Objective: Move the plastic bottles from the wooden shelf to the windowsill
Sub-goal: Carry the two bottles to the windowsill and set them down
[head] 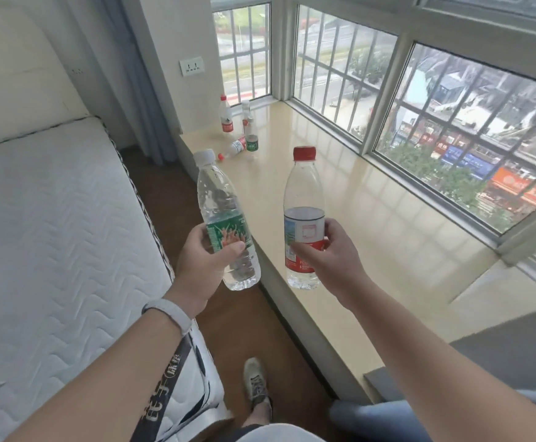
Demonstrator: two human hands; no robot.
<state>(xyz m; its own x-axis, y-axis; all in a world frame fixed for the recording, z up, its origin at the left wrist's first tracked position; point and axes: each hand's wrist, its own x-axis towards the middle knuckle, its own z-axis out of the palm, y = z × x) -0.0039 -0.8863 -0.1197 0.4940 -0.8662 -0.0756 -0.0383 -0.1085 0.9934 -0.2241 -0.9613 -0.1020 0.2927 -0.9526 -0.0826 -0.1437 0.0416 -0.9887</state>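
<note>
Fingers (232, 249) of the left hand (201, 261) are curling round one green-label bottle (220, 199); the right hand (335, 255) is gripping one red-cap bottle (303, 189) over the sill (371, 224), where four bottles (225, 118) are sitting, one lying.

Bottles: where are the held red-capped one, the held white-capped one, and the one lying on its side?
Held red-capped bottle (304, 193): head view, clear body above the label.
Held white-capped bottle (215, 196): head view, clear body above the green label.
Bottle lying on its side (236, 145): head view, its labelled middle.
</note>
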